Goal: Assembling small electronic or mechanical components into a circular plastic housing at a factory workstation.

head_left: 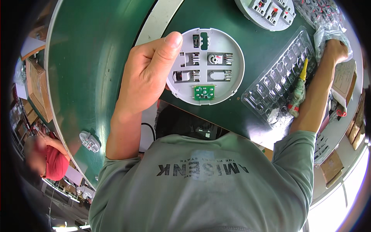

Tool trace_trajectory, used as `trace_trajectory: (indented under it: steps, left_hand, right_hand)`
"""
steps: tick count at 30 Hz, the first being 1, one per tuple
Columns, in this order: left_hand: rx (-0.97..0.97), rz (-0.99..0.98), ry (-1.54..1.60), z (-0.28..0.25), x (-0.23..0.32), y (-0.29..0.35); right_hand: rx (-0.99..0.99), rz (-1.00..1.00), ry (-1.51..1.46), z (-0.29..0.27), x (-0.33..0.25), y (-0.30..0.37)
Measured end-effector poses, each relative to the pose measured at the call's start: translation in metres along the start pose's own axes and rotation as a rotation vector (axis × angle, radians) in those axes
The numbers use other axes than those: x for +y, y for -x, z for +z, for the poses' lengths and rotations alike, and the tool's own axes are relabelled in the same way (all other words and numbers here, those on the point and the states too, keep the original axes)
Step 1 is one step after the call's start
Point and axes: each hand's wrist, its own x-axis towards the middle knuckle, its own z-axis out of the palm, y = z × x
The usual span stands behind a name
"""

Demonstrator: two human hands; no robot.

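My left hand (148, 71) grips a round light-grey plastic housing (236, 58) by its left rim, thumb on top and the other fingers mostly hidden. Its inside faces up, showing metal clip terminals, small dark parts and a green circuit board (204, 92) at the near edge. My right hand (337, 51) is at the far right, reaching into a clear plastic bag (322, 36) that holds many small parts. The bag hides those fingers. Beside my right forearm lies a green screwdriver-like tool (297, 94) with a yellow tip, over a clear blister tray (270, 79).
A second round grey housing (266, 21) with parts in it rests at the top of the green table. Another small housing (89, 141) sits on the green surface at left. A cardboard box (344, 77) stands beyond my right arm. A person in red (56, 162) is at far left.
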Motion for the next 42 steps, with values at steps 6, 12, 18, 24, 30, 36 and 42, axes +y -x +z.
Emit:
trace_trajectory:
  steps: [6,12,18,24,30,36,42]
  left_hand:
    - [-0.024,0.028,-0.019,-0.006,-0.003,-0.001]
    - [-0.048,0.019,-0.067,-0.010,-0.001,0.002]
    - [-0.062,0.030,-0.104,-0.012,-0.001,0.005]
    - [-0.071,0.022,-0.104,-0.008,0.004,0.004]
    - [-0.104,0.042,-0.122,-0.013,-0.003,-0.004]
    - [0.028,0.097,-0.075,-0.021,0.009,0.014]
    - [1.077,0.711,-0.780,-0.093,0.005,0.002]
  right_hand:
    - [0.003,-0.043,-0.052,0.001,-0.002,0.004]
    - [-0.013,-0.043,0.094,-0.005,-0.014,0.010]
    - [-0.014,-0.091,0.129,-0.006,-0.006,0.004]
    - [-0.039,-0.049,0.065,-0.006,-0.008,0.008]
    - [-0.014,-0.084,0.062,-0.007,-0.022,0.016]
    - [-0.081,-0.087,0.420,0.005,0.028,-0.024]
    - [0.021,-0.260,0.210,-0.016,0.045,0.008]
